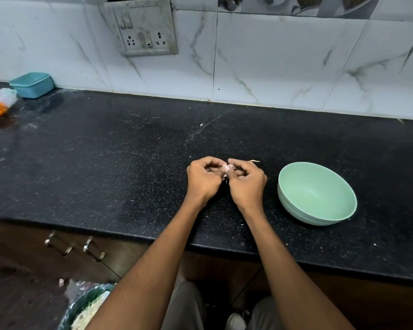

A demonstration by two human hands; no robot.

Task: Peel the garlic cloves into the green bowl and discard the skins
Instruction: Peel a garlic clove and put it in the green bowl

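Over the black counter (129, 163), my left hand (204, 181) and my right hand (246, 183) meet, fingers curled. Between their fingertips they pinch a small garlic clove (226, 168) with pale pinkish skin; most of it is hidden by the fingers. A thin strip of skin (255, 161) lies on the counter just behind my right hand. The green bowl (316, 194) stands to the right of my hands, a short gap away, and its inside looks empty.
A bin lined with a bag (86, 306) stands on the floor at the lower left, below the counter edge. A teal lidded box (31, 84) and an orange-and-white brush (0, 101) sit at the far left. Drawer handles (76, 246) are under the counter.
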